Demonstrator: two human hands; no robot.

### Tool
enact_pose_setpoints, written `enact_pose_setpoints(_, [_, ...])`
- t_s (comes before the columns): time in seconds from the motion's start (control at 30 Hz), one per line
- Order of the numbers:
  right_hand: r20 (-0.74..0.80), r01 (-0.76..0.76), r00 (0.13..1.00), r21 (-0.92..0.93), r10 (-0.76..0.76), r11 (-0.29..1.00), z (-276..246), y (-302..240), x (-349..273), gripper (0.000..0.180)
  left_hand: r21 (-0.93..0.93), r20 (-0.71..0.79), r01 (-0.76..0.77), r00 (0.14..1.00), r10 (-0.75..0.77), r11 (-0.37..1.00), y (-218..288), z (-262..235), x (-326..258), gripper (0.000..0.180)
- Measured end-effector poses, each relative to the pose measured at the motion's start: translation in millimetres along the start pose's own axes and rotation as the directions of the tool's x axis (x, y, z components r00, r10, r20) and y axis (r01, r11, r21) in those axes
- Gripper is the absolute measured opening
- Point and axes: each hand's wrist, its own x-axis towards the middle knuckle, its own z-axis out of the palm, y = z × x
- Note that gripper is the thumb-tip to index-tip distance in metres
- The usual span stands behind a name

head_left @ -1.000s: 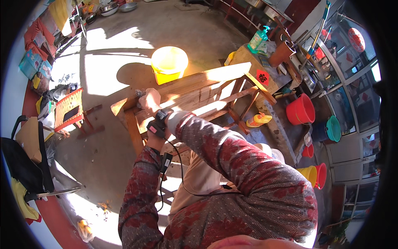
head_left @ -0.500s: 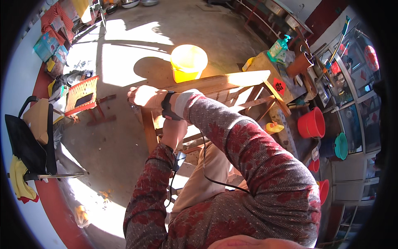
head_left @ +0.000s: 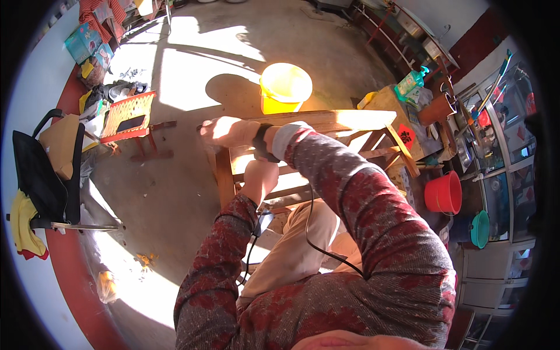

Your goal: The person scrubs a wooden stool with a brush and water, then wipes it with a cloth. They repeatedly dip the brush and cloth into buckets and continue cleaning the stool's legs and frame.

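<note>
A wooden bench-like frame (head_left: 326, 119) with a long top rail, slats and legs stands in front of my body. My right hand (head_left: 227, 132) is curled over its left corner, palm down, with a black strap round the wrist; what lies under the fingers is hidden. Just below, my left hand (head_left: 260, 178) is close to the frame's slats. Its fingers are lost behind my right wrist, so its grip does not show. A small device on a black cable (head_left: 311, 236) sits at my left wrist. Beyond the rail stands a yellow bucket (head_left: 281, 105).
At left are a small orange woven-seat chair (head_left: 129, 114) with a phone on it and a black chair (head_left: 41, 169) bearing cardboard. On the right are a green pump bottle (head_left: 411, 83), a red bucket (head_left: 443, 192) and a teal basin (head_left: 479, 229).
The whole scene has shifted slightly rightward in the view. Both hands stay at the same corner of the wooden frame, the right one still bent over it.
</note>
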Motion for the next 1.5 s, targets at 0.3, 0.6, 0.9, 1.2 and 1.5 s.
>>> enact_pose_setpoints(0.3, [0.433,-0.157,0.846,-0.355,0.311,0.922,-74,40,-187,0.006,-0.079,-0.118,-0.051,0.992,0.042,0.996,-11,1,12,0.015])
enact_pose_setpoints(0.6, [-0.099,0.124,0.985,-0.168,-0.142,0.978,-5,18,-40,0.011,-0.062,-0.15,-0.024,0.989,0.014,0.998,-8,1,10,0.014])
enact_pose_setpoints(0.9, [0.345,-0.158,0.904,-0.28,0.253,0.947,-54,50,-192,0.007,-0.032,-0.202,-0.044,0.979,0.037,0.999,-12,3,13,0.013])
enact_pose_setpoints(1.2, [-0.192,0.081,0.976,-0.135,-0.106,0.988,-6,11,-34,0.009,-0.046,-0.044,-0.022,0.999,0.02,0.999,-5,-1,5,0.014])
enact_pose_setpoints(1.5, [0.168,-0.188,0.957,-0.262,0.236,0.947,-65,43,-228,0.007,-0.094,-0.116,-0.043,0.993,0.032,0.995,-7,3,5,0.013])
